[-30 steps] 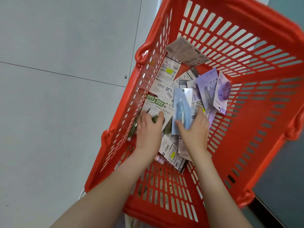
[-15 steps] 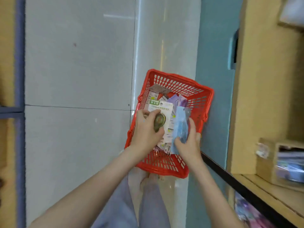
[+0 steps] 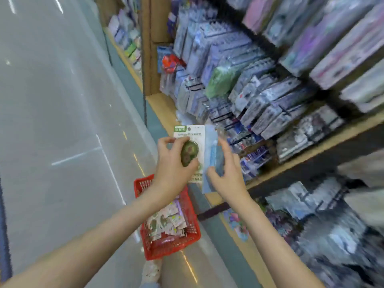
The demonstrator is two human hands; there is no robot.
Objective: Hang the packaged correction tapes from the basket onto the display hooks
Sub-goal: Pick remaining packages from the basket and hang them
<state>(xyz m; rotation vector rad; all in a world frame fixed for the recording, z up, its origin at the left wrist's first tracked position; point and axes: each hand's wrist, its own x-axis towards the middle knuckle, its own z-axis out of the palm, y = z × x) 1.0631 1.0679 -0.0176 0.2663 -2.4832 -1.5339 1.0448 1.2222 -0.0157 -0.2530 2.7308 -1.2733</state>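
My left hand [image 3: 169,161] grips a white-and-green carded correction tape [image 3: 192,138] with a green dispenser in its blister. My right hand [image 3: 228,173] holds a blue packaged correction tape [image 3: 213,154] right beside it, the two packs touching edge to edge. Both are held up in front of the display hooks [image 3: 239,113], which carry rows of hanging packs. The red basket [image 3: 191,240] sits on the floor below my arms, with several more packs inside.
A wooden shelf edge [image 3: 301,161] runs diagonally under the hanging stock, with more goods on the level below [image 3: 311,215]. Grey tiled floor [image 3: 62,121] spreads to the left. The view is motion-blurred on the right.
Both hands lifted their packs out of the basket and rose to shelf height. The view swung up from the basket to the display.
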